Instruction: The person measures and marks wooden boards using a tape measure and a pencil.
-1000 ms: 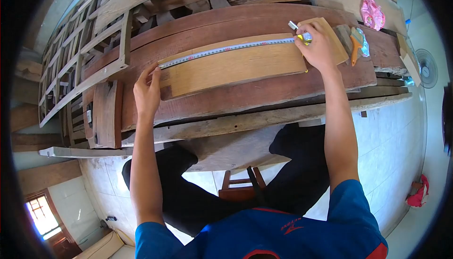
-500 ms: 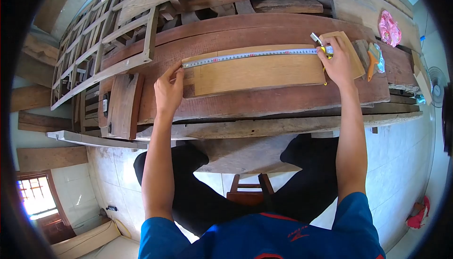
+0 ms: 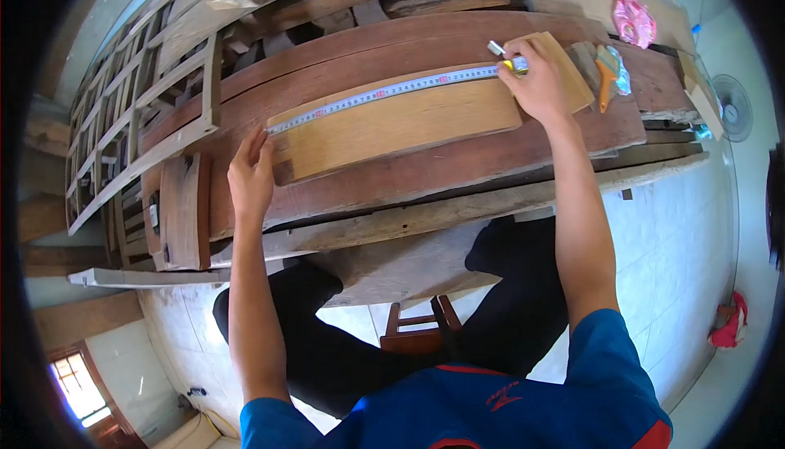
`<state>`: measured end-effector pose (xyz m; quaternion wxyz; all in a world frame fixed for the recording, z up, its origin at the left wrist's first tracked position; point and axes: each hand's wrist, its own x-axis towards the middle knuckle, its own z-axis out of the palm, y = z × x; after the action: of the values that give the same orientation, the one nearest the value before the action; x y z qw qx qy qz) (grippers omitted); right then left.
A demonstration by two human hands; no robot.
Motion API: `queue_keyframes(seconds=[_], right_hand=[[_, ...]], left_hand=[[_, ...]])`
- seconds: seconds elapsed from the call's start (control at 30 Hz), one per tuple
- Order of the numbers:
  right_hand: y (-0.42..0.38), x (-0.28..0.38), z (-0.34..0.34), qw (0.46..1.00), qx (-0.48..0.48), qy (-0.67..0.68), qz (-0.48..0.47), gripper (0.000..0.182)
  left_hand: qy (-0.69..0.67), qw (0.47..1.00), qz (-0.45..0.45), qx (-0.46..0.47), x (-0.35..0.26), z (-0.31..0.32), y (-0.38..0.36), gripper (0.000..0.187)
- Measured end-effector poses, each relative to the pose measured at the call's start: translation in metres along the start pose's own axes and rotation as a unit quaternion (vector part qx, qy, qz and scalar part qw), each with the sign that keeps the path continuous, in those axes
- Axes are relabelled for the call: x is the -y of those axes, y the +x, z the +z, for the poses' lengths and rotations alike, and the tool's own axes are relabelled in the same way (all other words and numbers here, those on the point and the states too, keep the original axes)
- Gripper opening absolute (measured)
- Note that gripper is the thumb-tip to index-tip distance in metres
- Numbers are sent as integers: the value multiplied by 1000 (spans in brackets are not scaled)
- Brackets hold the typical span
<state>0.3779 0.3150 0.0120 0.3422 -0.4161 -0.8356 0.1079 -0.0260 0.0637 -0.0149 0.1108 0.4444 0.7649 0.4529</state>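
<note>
A light wooden board lies across reddish planks, with a tape measure's blade stretched along its far edge. At the board's left end, my left hand pinches the end of the blade between thumb and fingers. Over the board's right end, my right hand is closed around the tape measure, whose yellow case shows partly between the fingers. A small white-tipped stick lies just beyond that hand. Another light board piece rests to its right.
An orange-handled brush lies to the right, near a pink plastic bag. A wooden lattice frame leans at the left. Short dark planks sit at the left end of the bench. Below me stands a small wooden stool.
The whole view has shifted and turned slightly, so the bench appears further left and more tilted. Both hands keep their hold on the tape measure along the board.
</note>
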Motion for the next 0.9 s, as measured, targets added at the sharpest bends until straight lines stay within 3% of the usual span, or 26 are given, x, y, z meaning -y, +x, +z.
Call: queue_keyframes(seconds=[0.13,0.33,0.43,0.63,0.9], right_hand=[[1,-4,-1,999,35,-4,11,38],[1,1,-11,998,42,-45,-2,42],[3,14,-14,994,76,-71,42,40],[0,10,-2,987,88,-134,4,30],[3,27,-10,974,105,-199,24,23]], left_hand=[[89,995,-28,37,-18,-4,-5,42],[73,996,-28,49,-24,-2,-10,45],[72,995,-39,64,-25,-3,-9,46],[86,993,-60,63,-27,-3,-9,48],[74,995,-31,58,-21,-1,-8,48]])
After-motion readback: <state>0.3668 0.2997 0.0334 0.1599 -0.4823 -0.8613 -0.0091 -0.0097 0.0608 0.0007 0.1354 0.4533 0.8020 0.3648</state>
